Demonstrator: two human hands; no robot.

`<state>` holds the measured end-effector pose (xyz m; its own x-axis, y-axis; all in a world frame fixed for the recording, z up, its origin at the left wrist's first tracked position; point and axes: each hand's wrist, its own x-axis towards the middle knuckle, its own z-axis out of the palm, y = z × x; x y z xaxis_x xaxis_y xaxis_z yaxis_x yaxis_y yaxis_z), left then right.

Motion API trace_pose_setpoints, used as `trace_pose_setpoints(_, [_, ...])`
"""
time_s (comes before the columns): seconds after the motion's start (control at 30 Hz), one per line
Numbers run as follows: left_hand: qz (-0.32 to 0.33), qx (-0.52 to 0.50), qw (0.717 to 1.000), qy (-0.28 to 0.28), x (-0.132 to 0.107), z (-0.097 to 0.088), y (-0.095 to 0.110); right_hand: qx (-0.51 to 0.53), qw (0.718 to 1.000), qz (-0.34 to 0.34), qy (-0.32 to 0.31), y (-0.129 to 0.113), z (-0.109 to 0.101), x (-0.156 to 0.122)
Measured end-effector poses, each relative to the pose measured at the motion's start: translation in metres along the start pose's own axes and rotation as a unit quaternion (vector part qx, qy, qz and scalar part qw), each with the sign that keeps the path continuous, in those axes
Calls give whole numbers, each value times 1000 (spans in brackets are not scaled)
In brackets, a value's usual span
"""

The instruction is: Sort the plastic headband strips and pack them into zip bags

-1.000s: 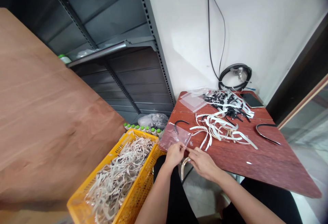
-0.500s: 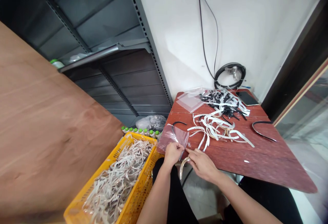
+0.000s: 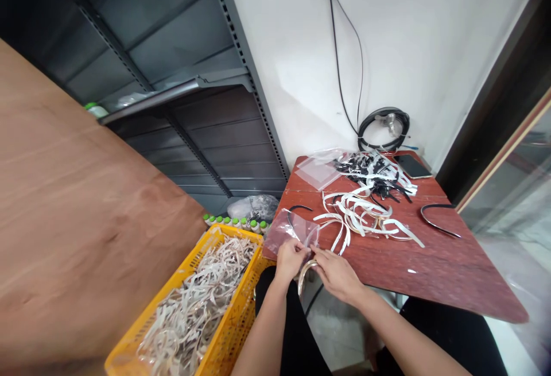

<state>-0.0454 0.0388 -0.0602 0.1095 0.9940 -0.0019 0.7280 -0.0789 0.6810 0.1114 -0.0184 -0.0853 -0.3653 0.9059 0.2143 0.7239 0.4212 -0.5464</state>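
My left hand [image 3: 290,261] pinches the lower edge of a clear plastic bag [image 3: 289,232] at the table's near edge. A dark hairband [image 3: 299,207] lies at the top of the bag, seemingly inside it. My right hand [image 3: 338,275] grips a gold-coloured curved hairband [image 3: 302,277], whose arc curves below the bag's mouth, and its fingertips nearly meet my left hand. A tangle of white-wrapped hairbands [image 3: 357,218] lies on the red wooden table [image 3: 434,261] to the right of my hands.
A yellow plastic crate [image 3: 193,301] of pale strips stands to the left, beside a large brown board [image 3: 77,209]. On the table are a black hairband [image 3: 437,219], flat plastic bags [image 3: 318,174], black pieces [image 3: 374,172] and a phone [image 3: 412,165]. Several green-capped bottles [image 3: 235,222] stand behind the crate.
The view has drifted, so the table sits further left in the frame. My hands stay together at the bag, and the gold-coloured hairband has shifted slightly toward its mouth.
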Motion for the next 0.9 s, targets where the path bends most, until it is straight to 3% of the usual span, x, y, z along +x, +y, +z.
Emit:
trace_pose_setpoints(0.23, [48,-2,995,85,-11,-18,5,-6,998,67,-8,-4,-5,11])
trace_pose_setpoints(0.47, [93,57,991,81,-29,-23,18,-39,989,143,-17,-4,-18,34])
trace_pose_setpoints(0.7, [116,100,985,79,-39,-25,27,-79,975,205,-14,-13,-27,40])
trace_pose_setpoints(0.9, [148,156,973,80,-51,-16,37,-73,969,234,-5,-12,-24,46])
